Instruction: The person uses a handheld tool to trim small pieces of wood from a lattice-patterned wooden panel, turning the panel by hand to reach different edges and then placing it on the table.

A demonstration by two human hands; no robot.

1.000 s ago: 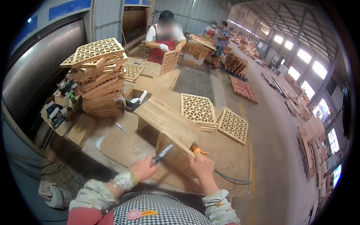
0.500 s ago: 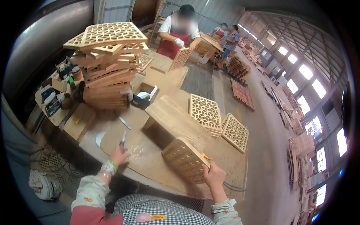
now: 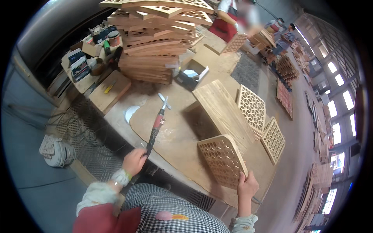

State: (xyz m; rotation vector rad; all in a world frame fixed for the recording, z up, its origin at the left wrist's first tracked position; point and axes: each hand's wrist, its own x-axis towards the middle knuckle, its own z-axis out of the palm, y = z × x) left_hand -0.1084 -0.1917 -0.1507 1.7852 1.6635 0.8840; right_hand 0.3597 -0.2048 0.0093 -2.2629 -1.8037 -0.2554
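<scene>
My left hand (image 3: 133, 161) grips the handle end of a long tool with a red body (image 3: 156, 126), which points up and away across the wooden table (image 3: 175, 136). My right hand (image 3: 247, 185) holds the lower right corner of a wooden lattice panel (image 3: 222, 159), which stands tilted at the table's near edge. A low wooden block or bench (image 3: 219, 108) lies just behind the panel.
A tall stack of lattice panels (image 3: 153, 39) rises at the table's far left. Two more lattice panels (image 3: 251, 106) (image 3: 273, 139) lean on the right. A small side bench with bottles and boxes (image 3: 87, 64) is at left. A person in a red apron (image 3: 229, 19) works at the far end.
My left hand has swung the tool out to the left and lowered it toward the table edge. My right hand has shifted the lattice panel right and stood it more upright.
</scene>
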